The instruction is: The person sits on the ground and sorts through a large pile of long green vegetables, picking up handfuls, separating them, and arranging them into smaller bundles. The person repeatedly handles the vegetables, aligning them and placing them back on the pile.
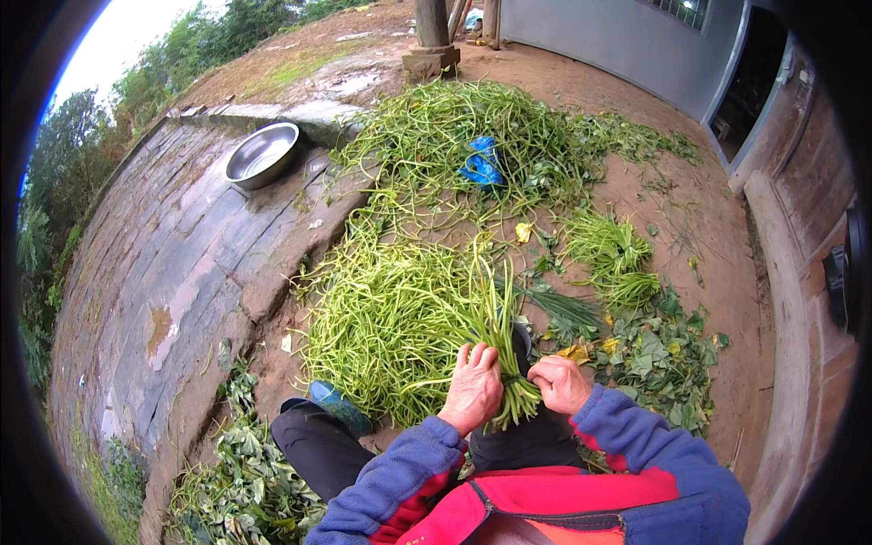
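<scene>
A bundle of long green leaf stems (504, 334) stands over my lap, its cut ends fanning out towards me. My left hand (473, 388) grips the bundle's left side, the fingers wrapped over the stems. At its right side, my right hand (562, 383) is closed, fingertips pinched on a thin dark strand (516, 375) that crosses the bundle. What lies inside the right fist is hidden. A large loose heap of stripped green stems (381, 320) spreads in front of me to the left. Dark green grass-like blades (562, 308) lie just beyond my right hand.
Bunched stems (613, 248) lie at the right, above a pile of plucked leaves (654, 361). More leaves (245, 470) lie at the lower left. A leafy vine heap (470, 129) bears a blue plastic bag (484, 162). A metal basin (262, 155) rests on wet paving.
</scene>
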`<state>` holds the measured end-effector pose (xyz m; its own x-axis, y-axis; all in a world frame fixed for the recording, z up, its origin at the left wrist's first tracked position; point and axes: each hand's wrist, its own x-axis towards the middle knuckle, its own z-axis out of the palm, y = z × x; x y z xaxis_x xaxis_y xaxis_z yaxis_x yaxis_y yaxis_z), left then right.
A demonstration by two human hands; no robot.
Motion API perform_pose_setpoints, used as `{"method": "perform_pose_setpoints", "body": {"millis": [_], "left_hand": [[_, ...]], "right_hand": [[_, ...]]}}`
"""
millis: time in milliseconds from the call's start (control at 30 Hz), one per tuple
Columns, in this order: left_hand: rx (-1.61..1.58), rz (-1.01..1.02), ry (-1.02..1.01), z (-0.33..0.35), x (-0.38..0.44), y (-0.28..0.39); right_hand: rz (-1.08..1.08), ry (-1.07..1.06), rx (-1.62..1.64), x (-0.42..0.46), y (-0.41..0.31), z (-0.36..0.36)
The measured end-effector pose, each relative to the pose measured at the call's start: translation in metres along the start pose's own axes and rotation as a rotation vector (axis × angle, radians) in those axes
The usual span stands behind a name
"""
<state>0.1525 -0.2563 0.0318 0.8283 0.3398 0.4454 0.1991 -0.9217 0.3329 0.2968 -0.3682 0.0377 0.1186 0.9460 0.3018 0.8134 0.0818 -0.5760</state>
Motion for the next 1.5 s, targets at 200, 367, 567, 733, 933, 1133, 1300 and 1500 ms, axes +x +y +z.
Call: {"method": "perform_pose_setpoints", "body": {"millis": [200,367,567,733,933,1133,1300,1500], "left_hand": [[0.023,0.010,-0.063,-0.003,0.002,0.001],[-0.031,0.011,-0.038,-0.004,0.002,-0.001],[-0.052,0.057,-0.053,-0.004,0.000,-0.004],[-0.018,0.062,-0.082,-0.002,0.000,-0.003],[-0.021,0.069,-0.046,-0.001,0.000,-0.004],[0.039,0.130,-0.095,-0.004,0.000,-0.005],[0.068,0.237,-0.263,-0.015,0.004,-0.006],[0.180,0.494,-0.376,-0.006,0.008,-0.013]], "right_hand": [[-0.005,-0.016,0.001,0.000,0.000,-0.001],[-0.018,-0.039,-0.012,0.000,0.002,-0.001],[-0.021,-0.037,0.005,0.002,0.002,-0.001],[-0.036,-0.071,-0.005,0.002,0.004,-0.001],[-0.032,-0.088,-0.007,0.002,0.004,-0.001],[-0.007,-0.096,0.016,0.001,0.007,0.000],[0.011,-0.140,0.062,0.003,0.010,-0.002],[0.091,-0.208,0.237,0.003,0.018,-0.001]]}}
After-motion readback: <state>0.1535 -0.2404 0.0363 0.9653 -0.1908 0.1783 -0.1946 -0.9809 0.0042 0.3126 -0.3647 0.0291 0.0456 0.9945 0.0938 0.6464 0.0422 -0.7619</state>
